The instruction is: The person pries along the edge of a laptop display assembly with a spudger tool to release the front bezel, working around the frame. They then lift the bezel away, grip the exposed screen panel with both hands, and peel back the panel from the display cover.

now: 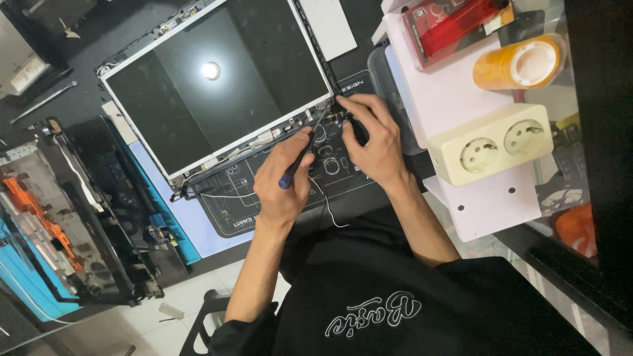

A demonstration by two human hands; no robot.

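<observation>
A bare laptop screen panel (217, 86) in a pale frame lies tilted on a dark work mat (330, 175). My left hand (283, 181) grips a thin screwdriver (302, 155) with a dark blue handle. Its tip points up at the panel's lower right corner hinge (328, 109). My right hand (372, 135) rests beside that corner, its fingertips pinching at the hinge area. A thin white cable (324, 204) trails over the mat below my hands. My black shirt fills the bottom of the view.
A stripped laptop base (86, 217) with orange and blue parts lies at the left. To the right, a white board (475, 198) carries a cream double socket (491, 144), an orange tape roll (521, 62) and a red box (455, 23). A metal tool (43, 102) lies at the far left.
</observation>
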